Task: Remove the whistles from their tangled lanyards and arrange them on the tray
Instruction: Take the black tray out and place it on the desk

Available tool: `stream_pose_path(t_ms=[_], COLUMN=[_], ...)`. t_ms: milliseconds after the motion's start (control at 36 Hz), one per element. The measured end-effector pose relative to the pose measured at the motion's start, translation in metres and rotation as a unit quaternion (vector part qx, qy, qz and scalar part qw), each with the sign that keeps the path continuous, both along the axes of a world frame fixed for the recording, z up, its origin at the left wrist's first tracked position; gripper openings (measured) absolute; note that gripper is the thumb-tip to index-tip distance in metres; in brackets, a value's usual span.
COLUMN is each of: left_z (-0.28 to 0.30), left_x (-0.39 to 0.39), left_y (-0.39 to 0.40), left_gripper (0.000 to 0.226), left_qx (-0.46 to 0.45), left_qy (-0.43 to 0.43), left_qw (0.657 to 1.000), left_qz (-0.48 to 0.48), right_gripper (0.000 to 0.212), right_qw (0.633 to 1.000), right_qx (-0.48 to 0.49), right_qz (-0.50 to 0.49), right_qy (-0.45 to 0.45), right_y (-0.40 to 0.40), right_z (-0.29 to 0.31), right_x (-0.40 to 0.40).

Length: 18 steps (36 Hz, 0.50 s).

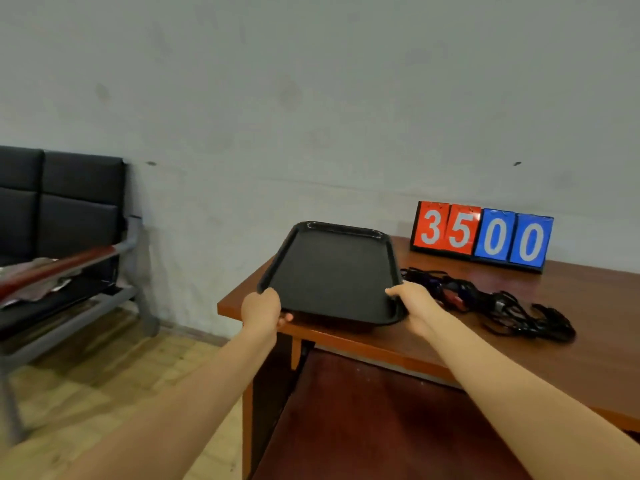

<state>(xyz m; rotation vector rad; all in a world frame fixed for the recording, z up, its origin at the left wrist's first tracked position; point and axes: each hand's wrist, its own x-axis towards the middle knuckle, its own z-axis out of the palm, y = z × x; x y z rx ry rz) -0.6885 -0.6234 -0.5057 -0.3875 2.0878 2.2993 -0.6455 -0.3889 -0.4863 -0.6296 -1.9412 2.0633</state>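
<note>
A black rectangular tray (332,271) is held tilted over the left end of the wooden table (571,306), with nothing on it. My left hand (262,306) grips its near left corner, fingers curled under the rim. My right hand (414,301) grips its near right corner. Right of the tray, a tangled heap of black lanyards (491,303) lies on the table top. Small red and dark parts show among the cords; single whistles are too blurred to make out.
A flip scoreboard (481,237) reading 35 and 00 stands at the table's back edge against the wall. A black bench (62,237) with a red-handled object lying on it stands to the left, across a strip of wooden floor (104,368).
</note>
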Motion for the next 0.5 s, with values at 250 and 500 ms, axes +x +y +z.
stream_pose_path(t_ms=[250, 500], left_z=[-0.003, -0.019], left_x=[-0.049, -0.071], left_y=[-0.003, 0.015], left_gripper=[0.041, 0.028], left_qx=[-0.097, -0.301], left_qy=[0.001, 0.069], left_qw=[0.995, 0.951], left_qz=[0.004, -0.001], right_gripper=[0.024, 0.037], right_qw=[0.990, 0.970], right_qx=[0.141, 0.242], right_qz=[0.004, 0.006], right_qy=[-0.029, 0.001], right_y=[-0.004, 0.014], right_z=[-0.034, -0.040], right_x=[-0.034, -0.030])
